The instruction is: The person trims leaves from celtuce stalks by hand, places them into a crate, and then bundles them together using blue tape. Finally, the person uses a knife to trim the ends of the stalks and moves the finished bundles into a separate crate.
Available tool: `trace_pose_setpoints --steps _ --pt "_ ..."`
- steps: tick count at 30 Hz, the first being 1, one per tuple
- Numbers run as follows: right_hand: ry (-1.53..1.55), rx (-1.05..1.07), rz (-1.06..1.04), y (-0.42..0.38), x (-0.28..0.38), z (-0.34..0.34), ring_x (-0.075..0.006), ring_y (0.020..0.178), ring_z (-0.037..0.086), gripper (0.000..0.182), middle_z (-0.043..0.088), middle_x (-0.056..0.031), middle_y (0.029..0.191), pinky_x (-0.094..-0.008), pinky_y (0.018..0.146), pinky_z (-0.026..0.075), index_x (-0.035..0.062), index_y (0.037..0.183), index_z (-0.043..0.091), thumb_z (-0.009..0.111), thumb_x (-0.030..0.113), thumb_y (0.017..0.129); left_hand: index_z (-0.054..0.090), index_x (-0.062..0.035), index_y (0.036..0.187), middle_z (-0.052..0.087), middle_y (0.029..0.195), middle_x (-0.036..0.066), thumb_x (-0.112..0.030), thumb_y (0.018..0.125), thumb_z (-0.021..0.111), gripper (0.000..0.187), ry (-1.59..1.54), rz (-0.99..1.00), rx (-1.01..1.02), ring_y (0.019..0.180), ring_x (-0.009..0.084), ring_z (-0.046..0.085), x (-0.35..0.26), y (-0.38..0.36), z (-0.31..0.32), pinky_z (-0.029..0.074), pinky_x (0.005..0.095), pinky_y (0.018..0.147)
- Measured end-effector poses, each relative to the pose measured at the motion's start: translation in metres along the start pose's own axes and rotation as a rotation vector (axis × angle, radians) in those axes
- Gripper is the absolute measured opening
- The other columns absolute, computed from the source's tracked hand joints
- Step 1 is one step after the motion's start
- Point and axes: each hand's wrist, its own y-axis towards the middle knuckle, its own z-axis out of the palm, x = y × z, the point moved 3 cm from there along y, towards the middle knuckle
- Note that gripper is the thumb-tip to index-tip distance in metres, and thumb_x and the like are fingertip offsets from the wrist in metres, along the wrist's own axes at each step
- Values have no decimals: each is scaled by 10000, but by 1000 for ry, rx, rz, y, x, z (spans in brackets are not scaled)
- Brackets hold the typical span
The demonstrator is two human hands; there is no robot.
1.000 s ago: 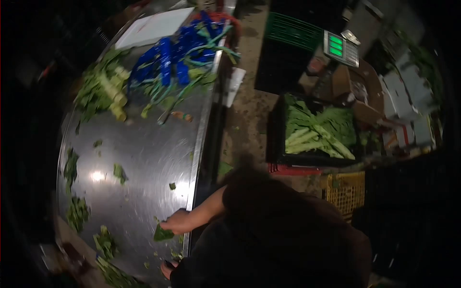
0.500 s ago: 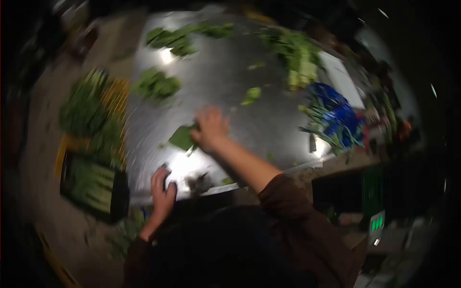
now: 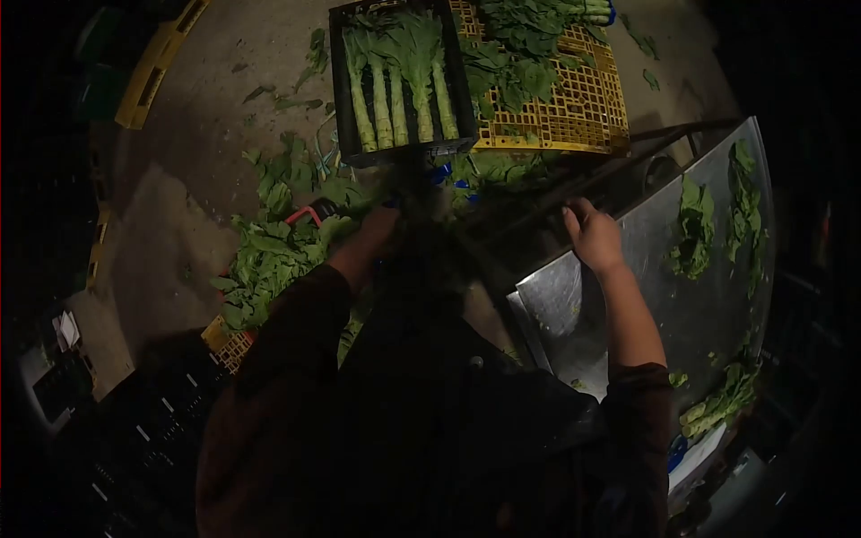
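Observation:
My right hand [image 3: 596, 238] hovers by the edge of the metal table [image 3: 574, 336], its fingers loosely bent, thumb apart, with nothing visible in them. Nearer the black crate, my left hand [image 3: 378, 230] reaches forward over the floor; its fingers are lost in shadow, so whatever they hold is hidden. Ahead of both hands stands the black crate [image 3: 408, 154], with several leafy-topped thick green stalks [image 3: 381, 103] lying side by side in it. Below and left of my left hand is a heap of loose green leaves [image 3: 278, 255].
A yellow plastic pallet [image 3: 587, 99] beyond the table carries more leafy greens [image 3: 516, 58]. Torn leaves [image 3: 695, 224] lie on the tabletop, and pale stalks [image 3: 717, 403] rest at its right end. Leaf scraps litter the concrete floor [image 3: 197, 117].
My view has swung left from the tabletop to the crate and floor. My right hand has left the leaf on the table and is now at the table's edge.

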Motion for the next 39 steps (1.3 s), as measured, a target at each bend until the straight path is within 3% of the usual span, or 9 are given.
trace_pose_setpoints --steps 1,3,6,10,12,15,19,25,39 --pt "-36 64 53 0 -1 5 -329 663 597 177 627 -123 687 -397 675 478 76 874 648 638 242 812 544 -7 1017 604 861 149 -236 823 572 302 -9 -11 3 754 309 609 32 8 29 491 424 690" --pt "-59 30 11 0 4 4 -325 614 584 164 613 -108 645 -399 648 470 84 819 639 637 247 809 553 -30 981 605 819 122 -276 849 586 280 -1051 -691 34 629 268 584 78 18 59 475 411 559" --pt "-93 -16 -49 5 7 0 -316 567 570 171 594 -96 601 -395 601 452 90 734 612 634 244 804 559 -41 958 600 847 108 -265 874 585 240 -1712 -896 -306 614 240 558 49 6 22 436 381 495" --pt "-77 7 -77 9 8 0 -310 567 567 183 575 -99 586 -389 579 438 92 669 561 626 213 790 561 -32 1000 597 885 108 -253 894 571 245 -1695 -1025 -340 607 229 536 36 43 -6 400 373 460" --pt "-81 26 -69 10 6 1 -312 570 567 171 571 -99 585 -390 581 438 93 671 561 624 205 783 498 -40 1202 575 1118 116 -230 906 539 353 -1669 -985 -190 891 272 592 33 66 -13 490 360 669" --pt "-58 28 -75 12 5 2 -317 578 566 159 559 -107 582 -392 580 434 83 671 550 622 188 766 378 -48 1365 497 1292 136 -250 921 535 513 -1797 -1054 -221 1001 279 564 17 101 -30 491 365 783" --pt "-42 37 -64 14 3 3 -318 576 552 156 545 -109 583 -389 579 422 71 662 527 622 166 739 464 3 1250 538 1155 150 -264 888 605 472 -1963 -1023 -348 844 268 563 19 140 -21 501 375 702" --pt "-67 126 -56 17 1 5 -314 573 534 130 533 -110 606 -385 574 409 78 644 505 627 117 666 368 -23 1371 449 1326 163 -277 870 646 626 -2074 -1110 -412 1098 311 504 34 182 -14 455 389 898" --pt "-127 189 -64 16 -1 7 -272 624 582 101 593 -84 663 -361 604 427 97 724 588 631 79 635 558 -35 940 615 955 84 -180 916 523 151 -2520 -1048 -518 964 251 579 46 208 13 390 417 966"
